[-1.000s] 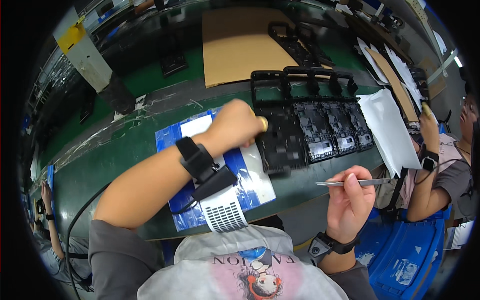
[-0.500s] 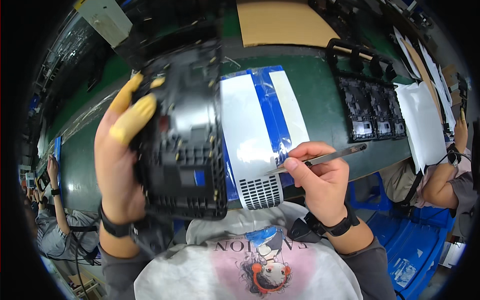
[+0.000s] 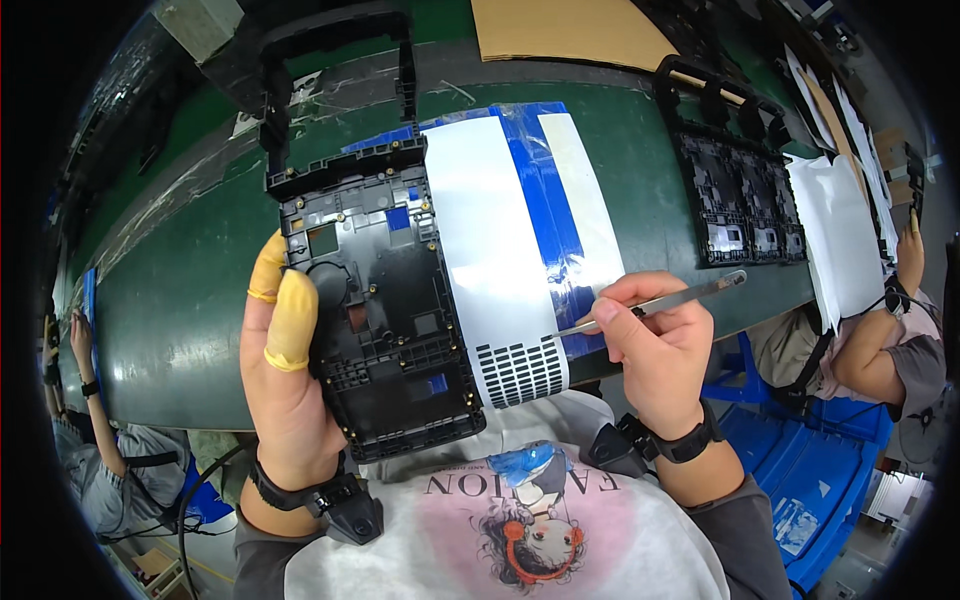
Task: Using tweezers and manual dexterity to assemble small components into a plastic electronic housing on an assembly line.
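Observation:
My left hand, with yellow finger cots on its thumb and a finger, grips the left side of a black plastic housing. Ribs, small brass inserts and a tall open frame at the far end mark this housing. Between thumb and fingers my right hand pinches metal tweezers. Their tips reach the upper right of a block of small black stickers on a white backing sheet. I cannot tell whether a sticker is between the tips. Under the sheet lies a blue film-covered board.
Several similar black housings stand at the right of the green table, beside white sheets. Cardboard lies at the far side. A blue chair is at my right. Other people sit at both sides.
The housing in my left hand has come down, turned and moved slightly right, showing its ribbed inside and open frame. My right hand with the tweezers has shifted slightly right.

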### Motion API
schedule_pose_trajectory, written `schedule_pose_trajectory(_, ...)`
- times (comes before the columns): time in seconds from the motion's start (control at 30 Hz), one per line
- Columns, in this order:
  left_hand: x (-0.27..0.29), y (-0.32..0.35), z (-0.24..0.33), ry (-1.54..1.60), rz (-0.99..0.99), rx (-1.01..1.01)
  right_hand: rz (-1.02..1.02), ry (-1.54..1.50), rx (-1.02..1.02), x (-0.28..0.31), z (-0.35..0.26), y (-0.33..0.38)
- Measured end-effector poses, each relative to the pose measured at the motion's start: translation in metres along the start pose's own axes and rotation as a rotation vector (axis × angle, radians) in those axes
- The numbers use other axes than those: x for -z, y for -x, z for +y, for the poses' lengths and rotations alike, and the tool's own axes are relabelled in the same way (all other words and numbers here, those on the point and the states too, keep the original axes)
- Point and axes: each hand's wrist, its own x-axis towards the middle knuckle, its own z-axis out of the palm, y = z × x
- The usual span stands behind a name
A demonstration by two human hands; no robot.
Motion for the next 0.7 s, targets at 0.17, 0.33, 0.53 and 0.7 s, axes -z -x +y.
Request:
schedule_pose_trajectory(0.17, -0.004, -0.002, -0.002, 0.016, -0.047, -0.026, -0.024, -0.043, -0.039, 0.003, 0.000, -0.003)
schedule_pose_trajectory(0.33, -0.014, 0.000, -0.004, -0.003, -0.019, -0.034, -0.029, -0.006, -0.026, 0.003, -0.001, -0.003)
schedule_pose_trajectory(0.53, -0.021, 0.003, -0.008, 0.099, -0.162, 0.054, -0.058, -0.251, 0.013, -0.004, -0.021, 0.002)
schedule_pose_trajectory(0.7, -0.023, 0.002, -0.014, 0.165, -0.181, 0.197, -0.177, -0.254, 0.063, -0.030, -0.039, 0.009)
